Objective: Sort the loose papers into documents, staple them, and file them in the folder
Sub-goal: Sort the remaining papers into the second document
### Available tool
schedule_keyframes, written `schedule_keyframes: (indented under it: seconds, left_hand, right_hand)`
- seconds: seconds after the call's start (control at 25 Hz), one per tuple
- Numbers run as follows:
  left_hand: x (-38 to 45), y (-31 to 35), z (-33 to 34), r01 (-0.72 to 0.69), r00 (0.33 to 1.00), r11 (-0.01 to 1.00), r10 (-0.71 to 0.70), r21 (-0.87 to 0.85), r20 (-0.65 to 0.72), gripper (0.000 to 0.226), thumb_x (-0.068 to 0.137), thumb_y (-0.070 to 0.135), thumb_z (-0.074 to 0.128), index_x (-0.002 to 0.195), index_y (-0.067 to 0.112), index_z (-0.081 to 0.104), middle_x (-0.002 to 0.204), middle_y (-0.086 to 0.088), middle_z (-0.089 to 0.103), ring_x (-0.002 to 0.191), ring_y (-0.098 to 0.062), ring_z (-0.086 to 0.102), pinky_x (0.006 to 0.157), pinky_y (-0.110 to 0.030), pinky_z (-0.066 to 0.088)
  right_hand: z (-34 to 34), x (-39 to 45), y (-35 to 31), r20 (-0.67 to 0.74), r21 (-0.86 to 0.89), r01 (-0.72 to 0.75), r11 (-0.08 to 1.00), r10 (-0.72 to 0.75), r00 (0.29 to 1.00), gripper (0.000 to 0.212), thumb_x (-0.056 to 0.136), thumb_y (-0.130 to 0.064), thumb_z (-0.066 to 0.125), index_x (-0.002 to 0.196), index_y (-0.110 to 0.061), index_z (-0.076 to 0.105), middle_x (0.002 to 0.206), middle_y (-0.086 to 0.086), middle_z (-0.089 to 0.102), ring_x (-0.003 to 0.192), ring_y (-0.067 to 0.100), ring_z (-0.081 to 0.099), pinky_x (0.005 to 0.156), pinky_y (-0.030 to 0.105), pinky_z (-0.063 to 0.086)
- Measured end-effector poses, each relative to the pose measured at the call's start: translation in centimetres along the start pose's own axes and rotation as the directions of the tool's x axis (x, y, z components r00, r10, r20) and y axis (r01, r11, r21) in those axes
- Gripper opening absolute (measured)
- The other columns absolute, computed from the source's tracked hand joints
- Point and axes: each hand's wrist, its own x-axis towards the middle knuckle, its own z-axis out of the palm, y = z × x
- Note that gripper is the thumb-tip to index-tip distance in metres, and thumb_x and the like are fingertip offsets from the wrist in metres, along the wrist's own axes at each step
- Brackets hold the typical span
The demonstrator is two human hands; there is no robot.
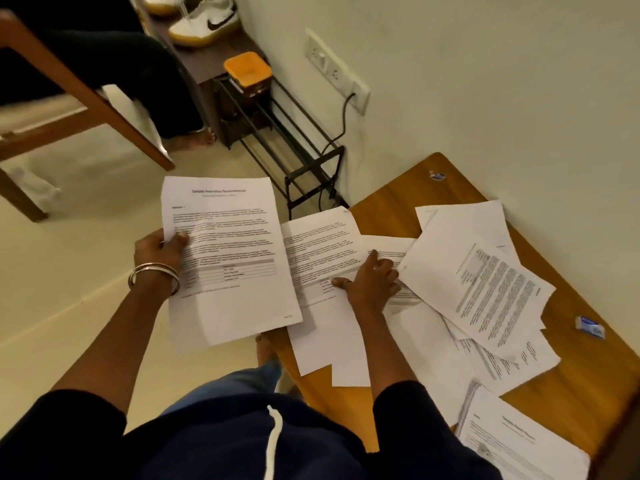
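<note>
Sorting is what I'm doing here, and I'm judging it an early stage: my left hand (157, 252) is gripping a printed title page (225, 258) by its left edge, thumb on top, holding it up off the floor side of the counter (408, 188). My right hand (372, 284) is lying flat with fingers spread, pressing on the loose papers (485, 278) that are fanning out untidily across the counter, some overlapping, some hanging over its near edge. A separate stack (519, 441) is sitting at the near right corner. A small blue-and-white object (590, 327) is lying by the wall; I cannot tell whether it is staples. I'm seeing no stapler or folder in view. Next, I reckon, I'm needing to slide out the sheet that matches this title page, reading headings carefully before pulling, since overlapping pages could drag along.
</note>
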Motion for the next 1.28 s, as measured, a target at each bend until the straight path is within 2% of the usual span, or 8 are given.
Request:
schedule_keyframes:
  seconds: [0.16,0.24,0.36,0.52,0.76,1.0,1.12,1.28]
  left_hand:
    - [-1.0,-1.7,-0.5,0.084,0.996,0.996,-0.084,-0.016,0.033,0.028,0.085,0.014,0.065,0.110,0.002,0.065,0.099,-0.008,0.064,0.083,-0.020,0.057,0.076,-0.028,0.042]
    - [-1.3,-2.8,-0.7,0.119,0.992,0.993,-0.117,-0.025,0.054,0.028,0.085,0.013,0.066,0.110,0.001,0.065,0.100,-0.009,0.064,0.083,-0.021,0.057,0.077,-0.029,0.043]
    - [-1.2,-3.3,-0.8,0.145,0.989,0.989,-0.143,-0.039,0.047,0.029,0.084,0.013,0.067,0.110,0.001,0.065,0.102,-0.012,0.065,0.085,-0.022,0.058,0.079,-0.031,0.044]
    - [-1.4,-1.9,1.2,0.127,0.988,0.990,-0.121,-0.060,0.100,0.030,0.084,0.010,0.066,0.112,-0.001,0.063,0.101,-0.011,0.063,0.087,-0.022,0.056,0.081,-0.031,0.042]
    - [-1.8,0.2,4.6,0.069,0.975,0.997,-0.063,-0.021,0.214,0.029,0.085,0.012,0.065,0.112,0.003,0.064,0.101,-0.006,0.063,0.086,-0.023,0.058,0.080,-0.031,0.043]
    - [-2.4,1.2,6.1,0.084,0.957,0.996,-0.077,-0.012,0.280,0.024,0.086,0.013,0.065,0.108,0.004,0.065,0.097,-0.007,0.065,0.080,-0.025,0.060,0.078,-0.034,0.046]
    - [-2.9,2.7,6.0,0.174,0.838,0.984,-0.126,-0.041,0.531,0.009,0.088,0.007,0.058,0.092,0.006,0.067,0.083,-0.007,0.071,0.068,-0.023,0.068,0.065,-0.033,0.056]
    - [-4.4,5.8,8.4,0.190,0.587,0.981,-0.072,-0.051,0.806,0.032,0.089,0.001,0.050,0.075,0.011,0.076,0.082,-0.004,0.074,0.073,-0.019,0.071,0.062,-0.029,0.059]
  right_hand:
    - [-0.2,2.4,0.7,0.072,0.387,-0.126,0.914,0.106,0.992,0.072,0.071,-0.039,0.082,0.125,-0.010,0.045,0.125,0.015,0.057,0.117,0.037,0.051,0.097,0.052,0.037]
    - [-1.2,2.7,1.5,0.045,0.632,-0.124,0.765,0.123,0.991,0.043,0.078,-0.027,0.078,0.113,-0.006,0.061,0.117,0.014,0.065,0.108,0.036,0.059,0.092,0.045,0.047]
    - [-3.0,1.8,3.6,0.044,0.831,-0.163,0.532,0.229,0.973,0.027,0.085,-0.021,0.071,0.109,-0.008,0.069,0.109,0.008,0.069,0.096,0.026,0.062,0.084,0.033,0.049]
    - [-3.6,-0.1,7.0,0.103,0.922,-0.179,0.344,0.227,0.968,0.022,0.086,-0.016,0.070,0.108,-0.013,0.069,0.095,-0.005,0.070,0.091,0.017,0.065,0.079,0.028,0.049]
    - [-1.4,-2.2,10.9,0.157,0.927,-0.250,0.279,0.318,0.935,0.017,0.085,-0.015,0.071,0.102,-0.015,0.070,0.100,-0.001,0.071,0.097,0.022,0.065,0.088,0.038,0.053]
    - [-1.7,-2.8,11.3,0.169,0.946,-0.248,0.209,0.334,0.927,0.021,0.088,-0.013,0.067,0.109,-0.010,0.068,0.105,0.003,0.070,0.099,0.023,0.064,0.088,0.036,0.052]
    - [-2.4,-2.9,11.3,0.144,0.962,-0.211,0.175,0.333,0.932,0.022,0.092,-0.016,0.063,0.113,-0.012,0.067,0.108,0.001,0.069,0.105,0.021,0.062,0.095,0.036,0.049]
    - [-4.3,-3.1,11.1,0.089,0.991,-0.109,0.074,0.230,0.969,0.025,0.096,-0.013,0.055,0.117,-0.017,0.067,0.113,-0.003,0.070,0.108,0.014,0.061,0.094,0.030,0.048]
